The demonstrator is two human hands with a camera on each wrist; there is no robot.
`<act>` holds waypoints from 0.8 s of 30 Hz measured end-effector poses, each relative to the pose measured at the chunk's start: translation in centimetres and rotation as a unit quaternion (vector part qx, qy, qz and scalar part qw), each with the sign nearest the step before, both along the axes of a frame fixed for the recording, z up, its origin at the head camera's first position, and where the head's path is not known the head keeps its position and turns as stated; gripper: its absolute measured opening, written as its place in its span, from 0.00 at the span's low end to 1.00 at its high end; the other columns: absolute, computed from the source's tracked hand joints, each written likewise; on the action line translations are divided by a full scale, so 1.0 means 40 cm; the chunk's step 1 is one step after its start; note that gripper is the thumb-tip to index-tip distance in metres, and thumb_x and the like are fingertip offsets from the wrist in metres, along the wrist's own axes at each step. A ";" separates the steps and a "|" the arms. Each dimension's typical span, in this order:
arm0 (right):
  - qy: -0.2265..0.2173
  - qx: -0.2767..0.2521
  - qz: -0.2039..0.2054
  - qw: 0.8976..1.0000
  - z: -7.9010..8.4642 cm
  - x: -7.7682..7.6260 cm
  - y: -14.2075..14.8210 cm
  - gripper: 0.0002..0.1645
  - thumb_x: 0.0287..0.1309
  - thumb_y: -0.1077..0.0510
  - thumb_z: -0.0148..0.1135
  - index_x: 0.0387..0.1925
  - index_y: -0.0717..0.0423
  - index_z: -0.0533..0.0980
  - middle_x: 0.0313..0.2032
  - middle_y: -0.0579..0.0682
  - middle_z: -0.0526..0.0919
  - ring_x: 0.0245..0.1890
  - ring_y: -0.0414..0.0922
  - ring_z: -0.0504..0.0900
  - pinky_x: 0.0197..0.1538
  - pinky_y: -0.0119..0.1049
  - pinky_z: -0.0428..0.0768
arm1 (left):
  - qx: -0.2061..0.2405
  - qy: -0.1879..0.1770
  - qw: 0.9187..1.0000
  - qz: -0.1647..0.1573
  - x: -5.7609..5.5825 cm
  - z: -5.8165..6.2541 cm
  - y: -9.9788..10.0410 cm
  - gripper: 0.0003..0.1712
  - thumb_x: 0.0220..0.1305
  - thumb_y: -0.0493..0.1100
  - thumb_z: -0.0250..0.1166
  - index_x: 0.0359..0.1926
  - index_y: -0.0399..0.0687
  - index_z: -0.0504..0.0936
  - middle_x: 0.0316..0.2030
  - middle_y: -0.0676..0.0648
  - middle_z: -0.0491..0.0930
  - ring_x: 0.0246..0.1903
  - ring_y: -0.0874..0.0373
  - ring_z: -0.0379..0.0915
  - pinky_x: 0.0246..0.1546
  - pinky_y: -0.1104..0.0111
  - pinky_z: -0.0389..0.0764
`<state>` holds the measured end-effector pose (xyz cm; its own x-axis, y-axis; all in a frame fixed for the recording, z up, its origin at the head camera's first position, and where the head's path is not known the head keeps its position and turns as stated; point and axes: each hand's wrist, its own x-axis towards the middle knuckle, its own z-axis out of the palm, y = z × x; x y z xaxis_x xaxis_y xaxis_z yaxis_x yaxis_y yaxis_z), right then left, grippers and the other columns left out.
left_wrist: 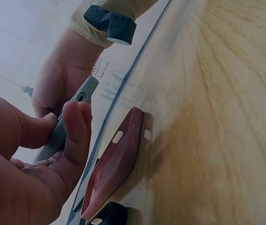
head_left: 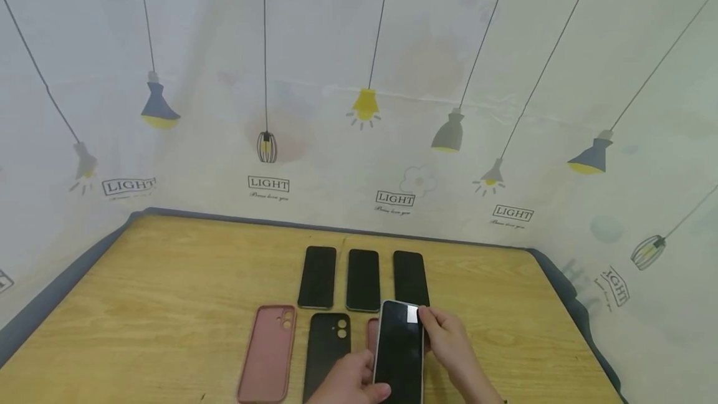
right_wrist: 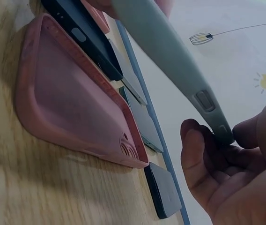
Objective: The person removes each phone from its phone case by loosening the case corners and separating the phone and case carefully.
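Note:
Both hands hold a black-screened phone (head_left: 399,354) with pale grey-green sides, raised above the table. My left hand (head_left: 350,376) grips its lower left edge, thumb over the front. At the upper right corner, my right hand (head_left: 451,338) pinches it between thumb and fingers. The left wrist view shows the port end of the phone (left_wrist: 92,84); side buttons show on the phone (right_wrist: 180,70) in the right wrist view. Beneath it lies a pink phone case (right_wrist: 77,93), inner side up and mostly hidden from the head view.
Left of the hands lie a black case (head_left: 325,348) and another pink case (head_left: 266,354). Behind them, a left phone (head_left: 317,276), a middle phone (head_left: 363,279) and a right phone (head_left: 409,276) form a row on the wooden table (head_left: 168,292). A lamp-printed curtain (head_left: 314,80) hangs behind.

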<state>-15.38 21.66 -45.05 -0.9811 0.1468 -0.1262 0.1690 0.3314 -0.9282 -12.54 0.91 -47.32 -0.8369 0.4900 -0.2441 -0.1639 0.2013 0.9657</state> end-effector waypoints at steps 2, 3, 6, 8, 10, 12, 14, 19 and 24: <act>0.001 0.002 0.000 1.000 0.000 -0.003 0.000 0.19 0.79 0.57 0.52 0.40 0.68 0.82 0.22 0.50 0.81 0.23 0.44 0.78 0.28 0.34 0.78 | 0.005 -0.007 1.000 0.002 0.003 0.003 0.001 0.05 0.67 0.32 0.68 0.40 0.37 0.79 0.32 0.42 0.86 0.33 0.54 0.81 0.36 0.58 0.82; -0.001 0.004 0.000 1.000 0.000 -0.003 -0.001 0.19 0.79 0.58 0.52 0.39 0.67 0.82 0.22 0.50 0.80 0.23 0.44 0.78 0.28 0.34 0.77 | 0.005 -0.011 1.000 0.003 0.005 0.004 0.002 0.06 0.67 0.32 0.68 0.40 0.37 0.79 0.32 0.42 0.86 0.33 0.54 0.81 0.37 0.57 0.82; -0.001 0.010 0.002 1.000 -0.001 -0.005 -0.002 0.18 0.78 0.59 0.52 0.35 0.67 0.82 0.20 0.48 0.77 0.21 0.43 0.75 0.27 0.33 0.75 | 0.000 -0.023 1.000 0.005 0.009 0.009 0.004 0.06 0.68 0.33 0.69 0.41 0.37 0.79 0.32 0.42 0.86 0.33 0.53 0.80 0.38 0.55 0.82; -0.002 0.010 0.001 1.000 -0.002 -0.006 -0.004 0.18 0.78 0.59 0.53 0.32 0.66 0.80 0.19 0.48 0.75 0.21 0.43 0.74 0.26 0.32 0.75 | -0.003 -0.029 1.000 0.004 0.010 0.011 0.005 0.06 0.68 0.34 0.69 0.41 0.37 0.79 0.33 0.42 0.86 0.34 0.53 0.80 0.38 0.55 0.82; -0.006 0.011 -0.001 1.000 -0.002 -0.008 -0.004 0.19 0.77 0.59 0.53 0.31 0.66 0.79 0.18 0.47 0.74 0.20 0.43 0.74 0.25 0.33 0.75 | 0.000 -0.032 0.999 0.004 0.011 0.012 0.005 0.06 0.68 0.34 0.69 0.41 0.37 0.79 0.33 0.42 0.86 0.34 0.53 0.80 0.38 0.56 0.82; -0.007 0.015 -0.003 1.000 -0.003 -0.009 -0.004 0.19 0.78 0.58 0.53 0.31 0.66 0.80 0.18 0.47 0.76 0.20 0.43 0.74 0.25 0.34 0.76 | 0.009 -0.038 0.999 0.003 0.012 0.015 0.004 0.06 0.68 0.34 0.68 0.42 0.37 0.79 0.34 0.42 0.86 0.35 0.53 0.81 0.38 0.56 0.82; -0.006 0.017 -0.003 1.000 -0.004 -0.009 -0.002 0.19 0.78 0.58 0.53 0.33 0.67 0.81 0.19 0.48 0.78 0.20 0.43 0.75 0.24 0.35 0.77 | 0.020 -0.043 0.999 0.002 0.015 0.017 0.003 0.06 0.69 0.33 0.68 0.43 0.36 0.78 0.35 0.41 0.87 0.36 0.53 0.81 0.39 0.57 0.83; -0.004 0.020 0.014 1.000 -0.008 -0.010 0.007 0.19 0.77 0.59 0.53 0.36 0.69 0.83 0.22 0.50 0.81 0.21 0.44 0.78 0.25 0.36 0.80 | 0.040 -0.048 0.998 -0.001 0.019 0.015 -0.003 0.05 0.69 0.32 0.66 0.43 0.35 0.77 0.35 0.40 0.87 0.36 0.53 0.83 0.39 0.60 0.83; -0.020 0.035 0.090 0.995 -0.001 -0.008 0.030 0.19 0.78 0.62 0.50 0.40 0.71 0.82 0.27 0.51 0.84 0.26 0.44 0.82 0.30 0.39 0.83 | 0.028 -0.050 0.998 -0.002 0.022 0.006 -0.007 0.05 0.69 0.33 0.67 0.40 0.37 0.77 0.33 0.41 0.87 0.33 0.55 0.82 0.34 0.64 0.80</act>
<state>-15.70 22.87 -45.11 -0.9867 -0.0218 -0.1610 0.1368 0.4230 -0.8958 -11.67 0.64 -47.08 -0.8077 0.5081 -0.2991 -0.2595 0.1492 0.9541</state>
